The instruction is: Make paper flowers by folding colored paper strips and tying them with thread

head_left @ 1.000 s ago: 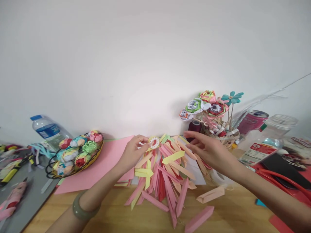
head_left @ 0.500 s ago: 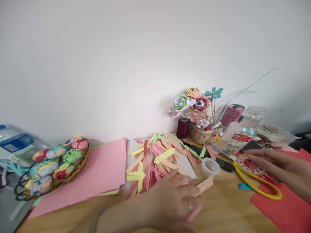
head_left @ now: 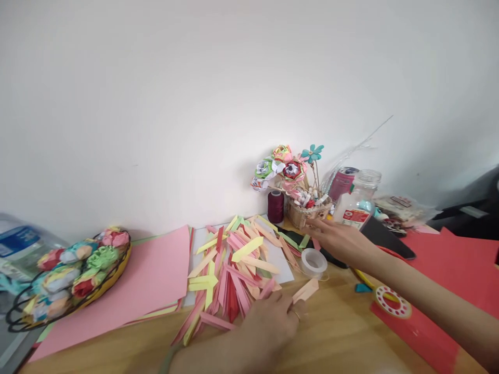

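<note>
water bottle (head_left: 17, 244): far left edge, lying behind the basket, only partly in view.
wire basket (head_left: 23, 318): left on the table, filled with folded paper roses (head_left: 80, 259) in pink, green, blue and red.
pink sheets (head_left: 144, 280): a flat stack just right of the basket, with other colours showing at its lower edge.
folded strips (head_left: 234, 265): a loose heap of pink, yellow, peach and green paper pieces in the middle, partly on a white sheet (head_left: 278, 259).
left hand (head_left: 268, 324): low in the middle, back facing up, fingers curled loosely down on the near edge of the heap; whether it pinches a strip i cannot tell. a ring shows on one finger.
peach piece (head_left: 306, 291): lies on the wooden table (head_left: 339, 332) just right of the left hand's fingertips, close to them.
tape roll (head_left: 314, 261): clear, flat on the table between the heap and the right hand.
thread spool (head_left: 275, 206): dark red, upright by the wall.
flower basket (head_left: 306, 210): small woven one beside the spool, paper flowers standing in it.
right hand (head_left: 339, 240): stretched out over the table, fingers long and slightly parted, tips just at the base of the flower basket, holding nothing visible.
jar (head_left: 356, 202): clear, with a red label, behind the right hand; a pink can stands beside it.
red-and-white disc (head_left: 392, 302): lies on the red sheet (head_left: 460, 270) under the right forearm.
</note>
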### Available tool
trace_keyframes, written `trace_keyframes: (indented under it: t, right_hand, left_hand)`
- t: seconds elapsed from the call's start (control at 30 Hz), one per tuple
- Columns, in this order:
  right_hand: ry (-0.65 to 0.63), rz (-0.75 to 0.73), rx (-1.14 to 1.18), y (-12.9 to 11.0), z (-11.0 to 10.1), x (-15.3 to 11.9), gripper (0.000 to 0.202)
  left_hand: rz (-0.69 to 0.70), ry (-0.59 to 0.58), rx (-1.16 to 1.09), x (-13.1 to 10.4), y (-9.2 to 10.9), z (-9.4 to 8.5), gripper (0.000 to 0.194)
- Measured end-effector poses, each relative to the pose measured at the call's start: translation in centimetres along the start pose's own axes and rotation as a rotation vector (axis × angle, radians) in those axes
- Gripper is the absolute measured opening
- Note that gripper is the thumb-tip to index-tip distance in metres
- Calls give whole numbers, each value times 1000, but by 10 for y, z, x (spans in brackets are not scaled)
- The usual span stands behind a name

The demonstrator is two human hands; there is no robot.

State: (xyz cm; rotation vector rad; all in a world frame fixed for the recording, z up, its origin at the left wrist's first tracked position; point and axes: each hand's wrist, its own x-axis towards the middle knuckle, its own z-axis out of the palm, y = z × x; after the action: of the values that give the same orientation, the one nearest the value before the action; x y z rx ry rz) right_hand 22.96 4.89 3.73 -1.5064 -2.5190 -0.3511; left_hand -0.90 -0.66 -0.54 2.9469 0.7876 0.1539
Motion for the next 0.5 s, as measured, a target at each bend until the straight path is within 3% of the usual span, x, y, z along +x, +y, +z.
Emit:
trace_keyframes:
  t: [0.07, 0.13, 0.27, 0.33, 0.4, 0.5]
  right_hand:
    - [-49, -54, 4, 2, 4, 13, 35]
    - [-82, -69, 12, 4, 5, 19, 26]
    - [-110, 40, 31, -1, -7, 30, 27]
    - [-137, 108, 65, -9, -16, 42, 35]
    - [-198, 142, 111, -17, -23, 56, 33]
    - [-333, 196, 126, -29, -23, 73, 27]
  left_hand:
    - [18, 38, -55, -4, -10, -8, 33]
    - [-48, 133, -130, -10, -26, -24, 37]
    - [-356, 323, -88, -15, -64, -66, 39]
    - [-561, 385, 73, -12, -77, -80, 35]
    - [-554, 390, 120, -6, -82, -84, 32]
    - [-375, 365, 96, 3, -79, -76, 27]
